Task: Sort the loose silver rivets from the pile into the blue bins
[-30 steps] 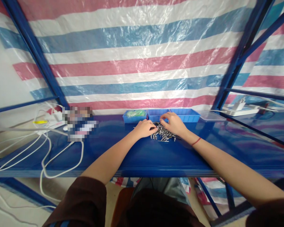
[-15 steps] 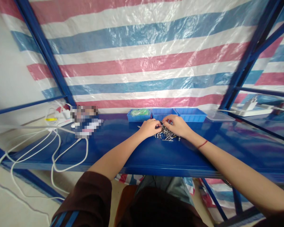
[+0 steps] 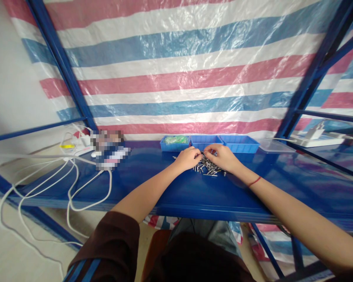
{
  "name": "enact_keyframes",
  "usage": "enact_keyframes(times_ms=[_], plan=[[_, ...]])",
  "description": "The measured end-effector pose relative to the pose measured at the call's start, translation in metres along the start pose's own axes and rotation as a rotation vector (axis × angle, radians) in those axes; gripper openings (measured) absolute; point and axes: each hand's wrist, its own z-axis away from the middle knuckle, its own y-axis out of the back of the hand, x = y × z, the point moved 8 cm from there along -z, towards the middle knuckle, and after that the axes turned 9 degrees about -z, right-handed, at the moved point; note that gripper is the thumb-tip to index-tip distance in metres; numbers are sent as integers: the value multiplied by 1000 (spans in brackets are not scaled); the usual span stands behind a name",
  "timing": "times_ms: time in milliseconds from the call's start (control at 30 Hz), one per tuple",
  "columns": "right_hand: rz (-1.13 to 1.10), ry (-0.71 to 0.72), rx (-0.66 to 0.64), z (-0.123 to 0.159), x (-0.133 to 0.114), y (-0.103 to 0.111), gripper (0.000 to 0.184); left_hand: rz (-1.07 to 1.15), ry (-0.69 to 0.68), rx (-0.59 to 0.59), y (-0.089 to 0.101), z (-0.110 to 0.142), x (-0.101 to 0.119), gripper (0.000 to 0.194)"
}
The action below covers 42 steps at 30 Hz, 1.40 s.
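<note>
A heap of small silver metal pins (image 3: 207, 168) lies on the blue table (image 3: 176, 192), just in front of three blue trays. My left hand (image 3: 187, 158) rests at the heap's left edge with its fingers curled in a pinch. My right hand (image 3: 224, 157) sits on the heap's right side, fingers also curled toward the left hand. The fingertips of both hands meet over the pins; what they pinch is too small to name. A red string circles my right wrist.
The three blue trays are a left tray (image 3: 174, 143) with green parts, a middle tray (image 3: 205, 141) and a right tray (image 3: 240, 143). A clear plastic lid (image 3: 276, 146) lies to the right. White cables (image 3: 76, 184) and a blurred object (image 3: 108, 149) are on the left.
My hands have drawn closer together over the pins, the right one coming down from the tray's edge. The view has shifted a little to the left.
</note>
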Motion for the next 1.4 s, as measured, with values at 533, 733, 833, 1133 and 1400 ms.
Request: enact_keyframes(times_ms=[533,733,833,1133,1400], plan=[[-547,-62,111,-3,13,0,35,480,53,109,12,1,9,20],[-424,-23,205,0,10,10,32,507,50,104,7,-1,11,24],[-356,0,207,1,3,11,30,513,74,115,9,0,10,27],[-209,139,217,5,-21,22,25,555,98,189,15,-1,6,24],[-172,103,193,1,-6,21,24,572,140,301,27,1,1,17]])
